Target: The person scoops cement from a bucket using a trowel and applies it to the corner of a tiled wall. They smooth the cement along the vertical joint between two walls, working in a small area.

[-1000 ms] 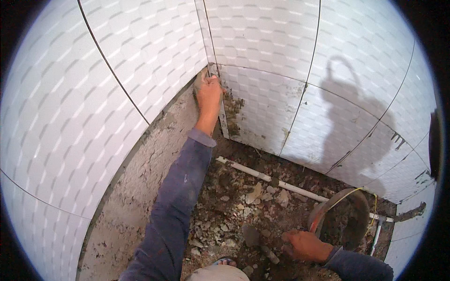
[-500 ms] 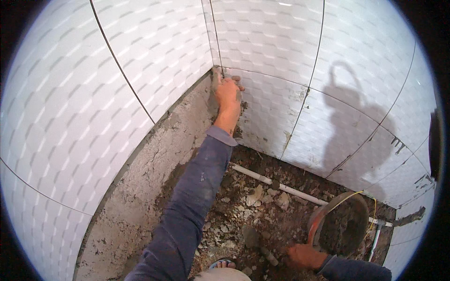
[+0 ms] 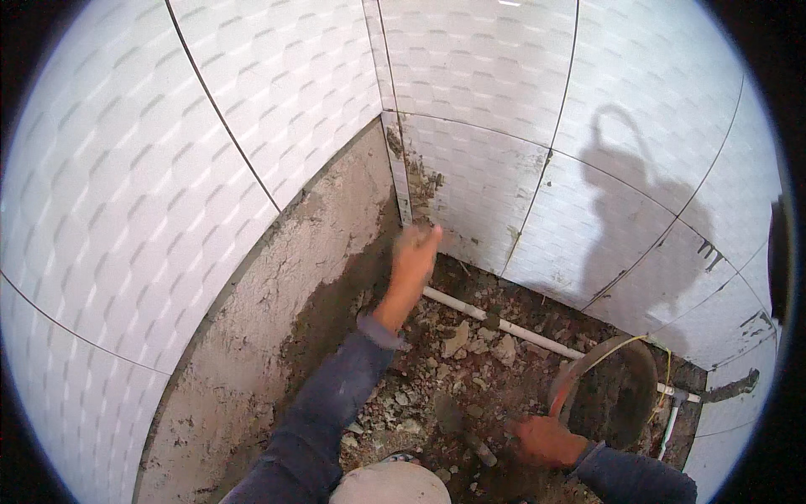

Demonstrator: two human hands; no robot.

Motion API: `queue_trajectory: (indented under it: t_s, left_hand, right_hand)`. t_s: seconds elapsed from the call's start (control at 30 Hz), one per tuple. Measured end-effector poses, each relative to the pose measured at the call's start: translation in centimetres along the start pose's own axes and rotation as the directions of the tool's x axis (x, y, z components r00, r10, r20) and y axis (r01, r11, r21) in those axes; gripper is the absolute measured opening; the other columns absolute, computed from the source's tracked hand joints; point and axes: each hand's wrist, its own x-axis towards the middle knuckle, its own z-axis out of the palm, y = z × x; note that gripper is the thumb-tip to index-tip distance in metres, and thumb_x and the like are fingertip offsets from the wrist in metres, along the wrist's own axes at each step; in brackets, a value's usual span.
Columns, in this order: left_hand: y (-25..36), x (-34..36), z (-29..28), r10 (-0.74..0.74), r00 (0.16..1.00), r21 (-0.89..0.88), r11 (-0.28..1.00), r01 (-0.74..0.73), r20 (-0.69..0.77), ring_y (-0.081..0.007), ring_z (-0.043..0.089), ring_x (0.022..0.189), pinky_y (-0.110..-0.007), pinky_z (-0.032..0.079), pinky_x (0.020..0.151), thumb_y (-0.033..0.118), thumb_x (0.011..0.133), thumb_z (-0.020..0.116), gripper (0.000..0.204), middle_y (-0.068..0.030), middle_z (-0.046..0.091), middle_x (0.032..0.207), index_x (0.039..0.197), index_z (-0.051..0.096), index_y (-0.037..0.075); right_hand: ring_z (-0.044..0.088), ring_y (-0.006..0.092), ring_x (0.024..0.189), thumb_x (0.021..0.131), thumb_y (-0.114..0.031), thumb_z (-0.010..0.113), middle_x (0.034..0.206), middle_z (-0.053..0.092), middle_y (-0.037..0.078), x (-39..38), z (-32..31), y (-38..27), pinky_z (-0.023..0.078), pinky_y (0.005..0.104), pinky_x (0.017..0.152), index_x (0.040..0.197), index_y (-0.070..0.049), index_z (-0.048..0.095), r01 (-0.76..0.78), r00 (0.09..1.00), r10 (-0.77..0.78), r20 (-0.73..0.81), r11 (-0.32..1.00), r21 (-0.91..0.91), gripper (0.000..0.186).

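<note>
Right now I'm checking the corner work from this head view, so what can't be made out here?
- Left hand: motion-blurred at the corner strip; whether it holds anything cannot be told.
- Right hand: fingers curl downward, so its grip is hidden; the trowel merges with rubble.
- Pan: inside is dark; contents unreadable.
- Pipe: right end passes behind the pan.
- Lower wall: cut off by the fisheye rim.

We see shiny, smooth white wall tiles (image 3: 277,109) with a bumpy pattern. Below them the grey cement wall (image 3: 277,302) looks rough and matt. The white pipe (image 3: 504,323) looks like smooth plastic. The floor (image 3: 445,378) is crumbly rubble.
</note>
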Motion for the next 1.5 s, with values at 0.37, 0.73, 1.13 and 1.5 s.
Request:
queue_trajectory:
  t_s: [0.37, 0.73, 1.13, 1.5]
  left_hand:
    - [-7.5, -20.2, -5.0, -0.527, 0.668, 0.353, 0.849, 0.393, 0.525, -0.0118, 0.057, 0.084, -0.033, 0.049, 0.072, 0.048, 0.094, 0.066, 0.046, -0.0016, 0.068, 0.097, 0.112, 0.071, 0.006]
    - [-2.5, -15.6, 7.0, -0.078, 0.560, 0.336, 0.865, -0.374, 0.824, -0.0286, 0.067, 0.086, -0.043, 0.052, 0.077, 0.044, 0.092, 0.066, 0.041, -0.0151, 0.070, 0.093, 0.106, 0.071, 0.006]
    - [1.0, -15.7, 5.2, -0.674, 0.216, 0.613, 0.432, -0.662, 0.707, -0.0435, 0.064, 0.101, -0.053, 0.050, 0.086, 0.039, 0.087, 0.065, 0.045, -0.0256, 0.067, 0.105, 0.110, 0.067, 0.000]
    - [-3.1, -9.3, -1.7, -0.723, 0.494, 0.814, 0.163, -0.557, 0.483, -0.0363, 0.061, 0.068, -0.054, 0.049, 0.070, 0.039, 0.086, 0.065, 0.037, -0.0184, 0.064, 0.074, 0.084, 0.070, 0.002]
  right_hand:
    - [0.063, 0.0421, 0.098, 0.086, -0.017, 0.068, 0.104, 0.064, 0.022, -7.4, -13.2, -1.6, 0.052, 0.0476, 0.085, 0.114, -0.003, 0.061, -0.290, 0.857, 0.326, -0.400, 0.945, 0.149, 0.032]
    - [0.054, 0.0313, 0.127, 0.104, -0.031, 0.052, 0.141, 0.052, 0.022, -36.2, 18.6, 1.6, 0.049, 0.0417, 0.099, 0.146, 0.000, 0.043, -0.321, -0.530, 0.732, -0.427, 0.293, 0.901, 0.053]
    - [0.053, 0.0333, 0.127, 0.105, -0.028, 0.049, 0.142, 0.050, 0.022, -13.0, 49.3, -7.5, 0.047, 0.0439, 0.102, 0.150, -0.004, 0.036, -0.942, 0.337, 0.331, -0.882, 0.126, -0.313, 0.052]
    - [0.058, 0.0410, 0.112, 0.097, -0.033, 0.062, 0.134, 0.055, 0.026, -30.5, 33.8, -0.3, 0.049, 0.0507, 0.096, 0.131, 0.000, 0.060, -0.887, -0.122, 0.711, -0.693, 0.234, 0.397, 0.047]
